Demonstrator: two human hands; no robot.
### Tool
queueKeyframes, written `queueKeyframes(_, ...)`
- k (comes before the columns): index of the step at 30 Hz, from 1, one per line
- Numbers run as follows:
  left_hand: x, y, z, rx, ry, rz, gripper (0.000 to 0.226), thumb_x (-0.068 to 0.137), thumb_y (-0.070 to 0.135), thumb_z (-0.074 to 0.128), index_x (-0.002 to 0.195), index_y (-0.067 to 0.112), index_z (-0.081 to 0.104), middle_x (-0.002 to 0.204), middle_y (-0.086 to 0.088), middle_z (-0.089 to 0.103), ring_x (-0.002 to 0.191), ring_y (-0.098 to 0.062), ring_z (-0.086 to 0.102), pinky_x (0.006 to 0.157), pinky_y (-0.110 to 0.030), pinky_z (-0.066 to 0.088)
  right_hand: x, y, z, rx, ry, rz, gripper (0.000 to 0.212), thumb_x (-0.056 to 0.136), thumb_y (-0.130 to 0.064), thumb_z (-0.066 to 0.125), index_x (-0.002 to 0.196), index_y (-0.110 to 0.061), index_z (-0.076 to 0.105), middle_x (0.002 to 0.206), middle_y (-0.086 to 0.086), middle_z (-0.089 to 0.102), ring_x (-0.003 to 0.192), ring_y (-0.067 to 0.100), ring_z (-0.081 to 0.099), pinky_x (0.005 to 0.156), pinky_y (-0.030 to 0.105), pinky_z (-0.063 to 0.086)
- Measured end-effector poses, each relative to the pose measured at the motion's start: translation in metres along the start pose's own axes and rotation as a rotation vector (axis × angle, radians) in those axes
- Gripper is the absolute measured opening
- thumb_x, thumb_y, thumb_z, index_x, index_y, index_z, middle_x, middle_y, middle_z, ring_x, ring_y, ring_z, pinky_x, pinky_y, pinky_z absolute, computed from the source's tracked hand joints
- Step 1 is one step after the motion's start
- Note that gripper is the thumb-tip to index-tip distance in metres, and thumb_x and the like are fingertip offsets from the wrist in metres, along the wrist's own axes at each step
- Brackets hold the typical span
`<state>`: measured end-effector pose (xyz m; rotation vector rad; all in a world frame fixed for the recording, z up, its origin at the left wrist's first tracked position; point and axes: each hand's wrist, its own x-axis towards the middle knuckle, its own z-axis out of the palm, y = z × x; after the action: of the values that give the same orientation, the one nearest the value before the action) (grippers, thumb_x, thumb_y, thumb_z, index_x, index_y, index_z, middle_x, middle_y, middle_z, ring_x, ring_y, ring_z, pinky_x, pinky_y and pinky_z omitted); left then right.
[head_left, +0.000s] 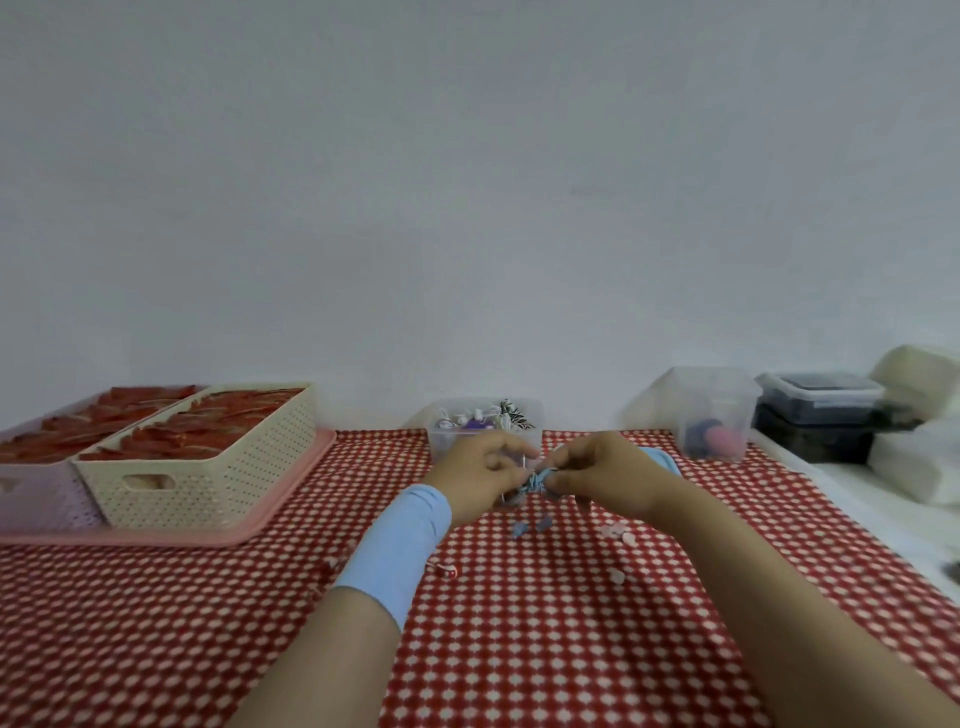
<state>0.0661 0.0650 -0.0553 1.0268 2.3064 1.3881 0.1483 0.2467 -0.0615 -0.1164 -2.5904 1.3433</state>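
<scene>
Currently: both hands meet just right of frame centre, low over the red checked tablecloth. Left hand and right hand each pinch the blue earphone cord bundle with curled fingertips. The bundle sits between them, lifted off the cloth as far as I can tell. Two blue earbuds hang just below it.

Step in hand, by my reading: winding or tying the cord into a tidy coil. To do it well:
- Keep one pinch fixed on the coil's waist so the loops do not spring apart.
- Let the other hand lead the free end round snugly, not so tight that the thin cord kinks.
- Watch the dangling buds; they could snag on the pale pink earphones lying near on the cloth.

Clear tub of earphones stands just behind the hands, a likely destination.
</scene>
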Motion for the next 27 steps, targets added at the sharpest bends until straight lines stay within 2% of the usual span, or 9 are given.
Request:
queueKeyframes(3, 0.0, -0.002, 0.013, -0.189, -0.02, -0.098, 0.021, 0.096, 0.006, 0.057, 0.112, 0.015, 0.068, 0.094, -0.006, 0.068, 0.073, -0.013, 0.066, 0.068, -0.026, 0.059, -0.006, 0.009, -0.004, -0.003, 0.024, 0.01, 0.006, 0.088, -0.011, 0.075, 0.087, -0.011, 0.08, 0.075, 0.003, 0.077, 0.057, 0.007, 0.059, 0.058, 0.021, 0.049)
queueKeyframes(6, 0.006, -0.018, 0.018, 0.104, 0.071, -0.115, 0.022, 0.094, 0.014, 0.06, 0.114, 0.017, 0.069, 0.096, 0.001, 0.069, 0.08, -0.008, 0.065, 0.073, -0.019, 0.055, -0.008, 0.018, -0.006, -0.103, 0.083, 0.018, 0.005, 0.088, -0.015, 0.076, 0.09, -0.017, 0.08, 0.086, -0.007, 0.077, 0.068, -0.003, 0.063, 0.064, 0.007, 0.048)
queueKeyframes(8, 0.009, -0.029, 0.017, 0.282, 0.133, -0.154, 0.021, 0.092, 0.017, 0.061, 0.11, 0.021, 0.072, 0.103, 0.0, 0.072, 0.089, -0.013, 0.067, 0.088, -0.027, 0.054, -0.01, 0.023, -0.009, -0.186, 0.101, 0.04, 0.008, 0.088, -0.017, 0.075, 0.093, -0.021, 0.08, 0.091, -0.013, 0.075, 0.082, -0.005, 0.065, 0.067, 0.002, 0.044)
queueKeyframes(12, 0.01, -0.037, 0.018, 0.492, 0.175, -0.206, 0.023, 0.096, 0.025, 0.054, 0.112, 0.025, 0.071, 0.121, 0.004, 0.067, 0.108, -0.015, 0.062, 0.1, -0.033, 0.048, -0.015, 0.027, -0.016, -0.304, 0.064, 0.116, 0.011, 0.088, -0.018, 0.074, 0.092, -0.025, 0.082, 0.093, -0.013, 0.076, 0.089, 0.002, 0.066, 0.073, 0.01, 0.046)
queueKeyframes(16, 0.011, -0.032, 0.022, 0.669, 0.308, 0.028, 0.028, 0.098, 0.03, 0.053, 0.121, 0.03, 0.067, 0.128, 0.004, 0.061, 0.121, -0.02, 0.052, 0.105, -0.035, 0.043, -0.02, 0.025, -0.019, -0.406, -0.034, 0.186, 0.008, 0.084, -0.023, 0.078, 0.089, -0.028, 0.082, 0.089, -0.015, 0.076, 0.088, 0.002, 0.067, 0.079, 0.017, 0.051)
queueKeyframes(19, 0.009, -0.024, 0.031, 0.641, 0.196, 0.181, 0.023, 0.096, 0.031, 0.057, 0.112, 0.034, 0.072, 0.123, 0.008, 0.064, 0.12, -0.017, 0.049, 0.105, -0.036, 0.041, -0.023, 0.024, -0.018, -0.485, -0.082, 0.206, 0.01, 0.081, -0.024, 0.081, 0.09, -0.03, 0.082, 0.09, -0.02, 0.074, 0.086, 0.0, 0.066, 0.08, 0.016, 0.05)
queueKeyframes(23, 0.006, -0.021, 0.044, 0.743, 0.002, 0.176, 0.027, 0.097, 0.035, 0.055, 0.121, 0.038, 0.067, 0.13, 0.009, 0.059, 0.124, -0.018, 0.044, 0.111, -0.039, 0.034, -0.022, 0.027, -0.016, -0.492, -0.05, 0.189, 0.009, 0.085, -0.023, 0.078, 0.09, -0.029, 0.082, 0.089, -0.018, 0.074, 0.085, 0.002, 0.066, 0.081, 0.02, 0.054)
queueKeyframes(27, 0.005, -0.018, 0.046, 0.765, 0.034, 0.137, 0.023, 0.094, 0.043, 0.059, 0.113, 0.039, 0.071, 0.123, 0.008, 0.061, 0.119, -0.019, 0.046, 0.108, -0.037, 0.033, -0.022, 0.026, -0.013, -0.414, -0.06, 0.165, 0.008, 0.087, -0.026, 0.076, 0.091, -0.031, 0.081, 0.092, -0.017, 0.075, 0.087, 0.002, 0.067, 0.076, 0.015, 0.051)
